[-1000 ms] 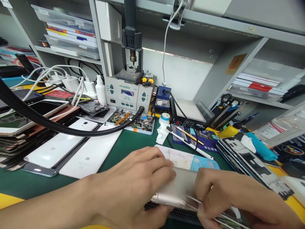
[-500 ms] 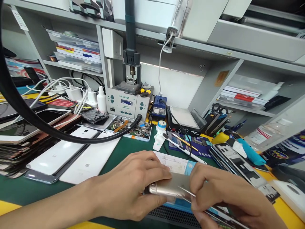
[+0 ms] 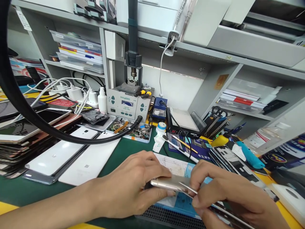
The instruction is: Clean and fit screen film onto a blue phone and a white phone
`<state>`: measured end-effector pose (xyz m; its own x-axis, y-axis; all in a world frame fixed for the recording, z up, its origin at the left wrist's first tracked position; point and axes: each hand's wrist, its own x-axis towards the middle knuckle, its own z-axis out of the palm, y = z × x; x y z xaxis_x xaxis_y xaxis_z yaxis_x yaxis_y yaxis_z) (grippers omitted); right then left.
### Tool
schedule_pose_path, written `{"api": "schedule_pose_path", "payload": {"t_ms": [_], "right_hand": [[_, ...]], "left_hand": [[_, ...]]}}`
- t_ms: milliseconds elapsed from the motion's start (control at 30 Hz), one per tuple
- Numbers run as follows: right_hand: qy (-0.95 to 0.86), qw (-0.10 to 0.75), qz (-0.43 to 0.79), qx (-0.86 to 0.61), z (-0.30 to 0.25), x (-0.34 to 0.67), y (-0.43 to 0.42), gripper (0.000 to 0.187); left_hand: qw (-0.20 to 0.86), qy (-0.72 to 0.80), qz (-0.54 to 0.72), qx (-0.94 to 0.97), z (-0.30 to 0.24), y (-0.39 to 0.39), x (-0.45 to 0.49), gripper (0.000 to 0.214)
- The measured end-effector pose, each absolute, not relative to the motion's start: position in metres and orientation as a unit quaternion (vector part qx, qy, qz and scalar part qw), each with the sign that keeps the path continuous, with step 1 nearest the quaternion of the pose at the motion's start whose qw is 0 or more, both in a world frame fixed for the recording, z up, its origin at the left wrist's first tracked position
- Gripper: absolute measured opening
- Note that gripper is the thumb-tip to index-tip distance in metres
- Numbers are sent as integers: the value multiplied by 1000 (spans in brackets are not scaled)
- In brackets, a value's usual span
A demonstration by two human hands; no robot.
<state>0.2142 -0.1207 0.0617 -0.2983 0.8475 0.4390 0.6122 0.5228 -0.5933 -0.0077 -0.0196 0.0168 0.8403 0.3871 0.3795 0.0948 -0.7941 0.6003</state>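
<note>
My left hand (image 3: 133, 187) is closed around the left end of a gold phone (image 3: 170, 183), held edge-on just above a blue work mat (image 3: 181, 200). My right hand (image 3: 224, 194) grips the phone's right end and pinches a thin metal pry tool (image 3: 188, 188) laid against the phone's edge. A white sheet (image 3: 173, 165) lies on the mat under the phone.
White phone back covers (image 3: 71, 156) and stacked phones (image 3: 21, 136) lie left. A thick black hose (image 3: 47, 132) curves across. A rework station (image 3: 128, 103), a parts tray (image 3: 131, 127) and a black heater plate (image 3: 188, 122) stand behind. Phone frames (image 3: 235, 162) and a blue tool (image 3: 250, 156) lie right.
The phone has tipped further onto its edge, showing less of its back. My right hand has shifted slightly up and left along it. The view has tilted upward a little.
</note>
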Motion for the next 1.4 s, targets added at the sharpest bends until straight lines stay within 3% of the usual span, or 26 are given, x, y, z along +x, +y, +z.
{"api": "schedule_pose_path", "payload": {"t_ms": [467, 1400], "right_hand": [[-787, 348, 193, -471, 66, 217, -121, 24], [-739, 442, 227, -456, 58, 221, -114, 28]], "left_hand": [[335, 149, 263, 892, 14, -21, -5, 16], [360, 187, 279, 871, 16, -20, -4, 23]]}}
